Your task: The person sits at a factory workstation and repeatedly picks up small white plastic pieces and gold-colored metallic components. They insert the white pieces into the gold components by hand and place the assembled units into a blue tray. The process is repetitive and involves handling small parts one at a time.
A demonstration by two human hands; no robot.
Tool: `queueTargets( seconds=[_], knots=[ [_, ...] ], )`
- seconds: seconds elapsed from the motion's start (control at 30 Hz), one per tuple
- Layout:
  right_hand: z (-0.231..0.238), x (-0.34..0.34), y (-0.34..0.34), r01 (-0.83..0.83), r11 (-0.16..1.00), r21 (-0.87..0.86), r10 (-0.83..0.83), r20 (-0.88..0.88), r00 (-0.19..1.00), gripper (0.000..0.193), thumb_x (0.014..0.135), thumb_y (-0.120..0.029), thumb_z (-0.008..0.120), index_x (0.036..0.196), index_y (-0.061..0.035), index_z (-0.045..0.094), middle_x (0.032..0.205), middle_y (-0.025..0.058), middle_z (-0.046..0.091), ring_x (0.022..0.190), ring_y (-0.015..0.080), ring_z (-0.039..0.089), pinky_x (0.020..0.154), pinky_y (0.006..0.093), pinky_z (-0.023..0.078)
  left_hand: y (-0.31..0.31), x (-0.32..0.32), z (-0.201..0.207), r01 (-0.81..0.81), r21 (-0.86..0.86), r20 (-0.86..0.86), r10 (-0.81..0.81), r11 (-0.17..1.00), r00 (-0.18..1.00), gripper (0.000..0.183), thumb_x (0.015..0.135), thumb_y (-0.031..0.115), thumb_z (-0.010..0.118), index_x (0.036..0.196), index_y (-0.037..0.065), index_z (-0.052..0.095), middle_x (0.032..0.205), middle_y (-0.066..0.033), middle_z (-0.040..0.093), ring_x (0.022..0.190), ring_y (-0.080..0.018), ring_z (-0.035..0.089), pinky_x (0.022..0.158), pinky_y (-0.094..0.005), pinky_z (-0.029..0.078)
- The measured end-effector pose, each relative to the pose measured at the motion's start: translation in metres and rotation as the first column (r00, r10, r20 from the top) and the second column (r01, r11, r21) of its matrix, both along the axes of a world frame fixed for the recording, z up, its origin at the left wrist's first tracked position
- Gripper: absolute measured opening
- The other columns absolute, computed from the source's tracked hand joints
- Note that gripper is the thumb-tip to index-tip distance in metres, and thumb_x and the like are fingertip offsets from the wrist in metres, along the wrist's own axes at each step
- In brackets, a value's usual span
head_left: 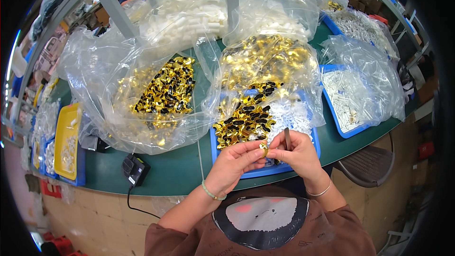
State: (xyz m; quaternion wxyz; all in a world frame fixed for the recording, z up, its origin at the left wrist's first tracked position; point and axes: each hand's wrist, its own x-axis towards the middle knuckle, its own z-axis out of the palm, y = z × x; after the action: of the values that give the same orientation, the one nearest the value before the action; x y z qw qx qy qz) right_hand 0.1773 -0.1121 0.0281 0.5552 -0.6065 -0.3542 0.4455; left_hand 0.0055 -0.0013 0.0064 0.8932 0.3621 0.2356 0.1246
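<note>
The left hand [228,166] has its fingers clamped on a small gold piece [263,148]; the right hand [301,155] grips a dark slim tool [287,139] beside it. Below the fingers sits a blue tray [317,152]; beyond them, gold-and-black pieces [242,124], then white tubes [193,24].

Small shiny gold piece [264,147], apparently curved, between left hand [233,162] and right hand [299,153], slim dark tool [287,138] in the latter

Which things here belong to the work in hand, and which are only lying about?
Likely in use:
gold piece between left grip and right grip
dark slim tool in right grip
gold-and-black parts, white parts, blue tray

Seemingly lying about:
black corded device
yellow tray
chair
</note>
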Motion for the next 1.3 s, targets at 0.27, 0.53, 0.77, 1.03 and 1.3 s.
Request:
queueTargets(
  seconds=[0.27, 0.53, 0.77, 1.03, 1.3],
  knots=[
    [0.0, -0.003, -0.002, -0.015, 0.999, 0.051, 0.005, 0.179, 0.984, 0.021, 0.082, -0.008, 0.078, 0.101, 0.0005, 0.072, 0.066, -0.0075, 0.054, 0.059, -0.0009, 0.041, 0.051, 0.0191, 0.032, 0.003, -0.003, -0.012, 0.105, -0.174, 0.128, -0.083, 0.979, 0.988, 0.034, 0.099, 0.016, 0.062, 0.128, -0.001, 0.06, 0.114, -0.008, 0.068, 0.097, -0.0124, 0.067, 0.09, -0.0281, 0.056],
    [0.008, -0.008, -0.004, -0.033, 0.998, 0.051, 0.019, 0.251, 0.968, 0.021, 0.083, -0.005, 0.076, 0.102, 0.0028, 0.073, 0.068, -0.0047, 0.05, 0.061, 0.0022, 0.041, 0.055, 0.0216, 0.036, -0.001, -0.002, -0.003, 0.075, -0.099, 0.078, -0.067, 0.992, 0.995, 0.038, 0.099, 0.015, 0.059, 0.133, -0.001, 0.055, 0.111, -0.0056, 0.068, 0.096, -0.0113, 0.067, 0.089, -0.0273, 0.057],
    [-0.012, -0.01, 0.0, 0.063, 0.985, 0.161, -0.074, 0.065, 0.995, 0.018, 0.088, -0.004, 0.072, 0.103, 0.0041, 0.071, 0.087, 0.0029, 0.067, 0.072, 0.0036, 0.053, 0.061, 0.0217, 0.042, -0.002, 0.003, -0.014, 0.094, -0.399, 0.235, 0.003, 0.912, 0.972, 0.025, 0.099, 0.015, 0.06, 0.121, 0.003, 0.061, 0.104, -0.0044, 0.068, 0.095, -0.0135, 0.068, 0.089, -0.0289, 0.057],
    [-0.004, -0.008, -0.001, -0.005, 0.997, 0.071, 0.01, -0.065, 0.998, 0.018, 0.09, -0.004, 0.07, 0.107, 0.0025, 0.07, 0.096, 0.0066, 0.071, 0.077, 0.0051, 0.063, 0.064, 0.0204, 0.047, -0.002, 0.002, -0.016, 0.123, -0.36, 0.226, -0.042, 0.925, 0.973, 0.025, 0.099, 0.015, 0.06, 0.121, 0.004, 0.06, 0.104, -0.0042, 0.068, 0.094, -0.0128, 0.068, 0.089, -0.0274, 0.057],
    [0.024, 0.024, -0.018, -0.026, 0.997, -0.068, 0.065, 0.67, 0.74, 0.016, 0.082, -0.003, 0.073, 0.097, -0.0027, 0.073, 0.082, 0.0089, 0.066, 0.071, 0.019, 0.064, 0.063, 0.0306, 0.048, 0.009, -0.012, -0.002, -0.065, -0.166, 0.178, 0.095, 0.984, 0.979, 0.025, 0.099, 0.011, 0.06, 0.123, 0.004, 0.061, 0.104, -0.0059, 0.068, 0.097, -0.016, 0.069, 0.085, -0.0278, 0.057]
  ],
)
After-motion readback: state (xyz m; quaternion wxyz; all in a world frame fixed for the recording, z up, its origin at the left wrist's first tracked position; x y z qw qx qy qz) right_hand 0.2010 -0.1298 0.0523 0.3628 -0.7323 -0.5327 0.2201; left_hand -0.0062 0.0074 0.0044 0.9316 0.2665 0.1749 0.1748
